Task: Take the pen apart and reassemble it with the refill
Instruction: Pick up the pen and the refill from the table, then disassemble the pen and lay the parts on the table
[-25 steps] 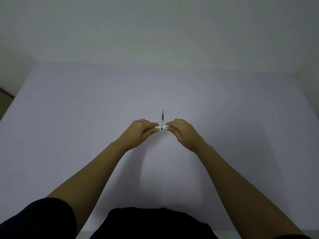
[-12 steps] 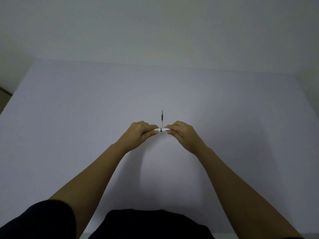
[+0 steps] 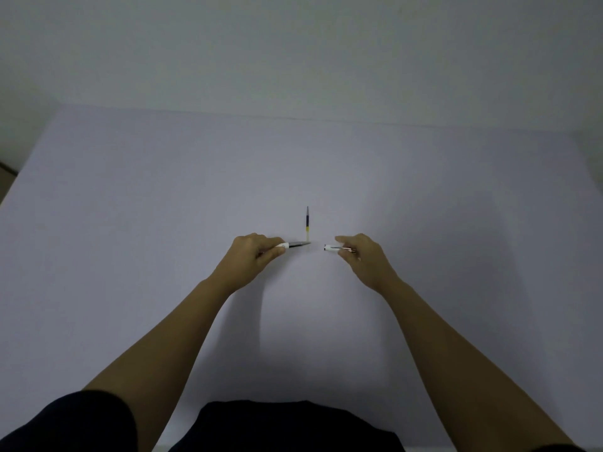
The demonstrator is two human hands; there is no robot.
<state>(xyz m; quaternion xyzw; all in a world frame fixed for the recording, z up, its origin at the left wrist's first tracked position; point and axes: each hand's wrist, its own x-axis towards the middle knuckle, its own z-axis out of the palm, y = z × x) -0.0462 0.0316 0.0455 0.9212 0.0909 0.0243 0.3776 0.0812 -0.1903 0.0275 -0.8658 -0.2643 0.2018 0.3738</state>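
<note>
At the centre of the frame, the left hand pinches one pen half, whose dark inner stick juts out toward the right. The right hand pinches the other pen half, white-ended, with a gap between the two pieces. A spare refill lies on the table just above them.

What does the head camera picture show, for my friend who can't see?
Two hands hold a pen pulled apart: the left hand grips the tip half, the right hand the cap half. A spare refill lies on the table behind.
</note>
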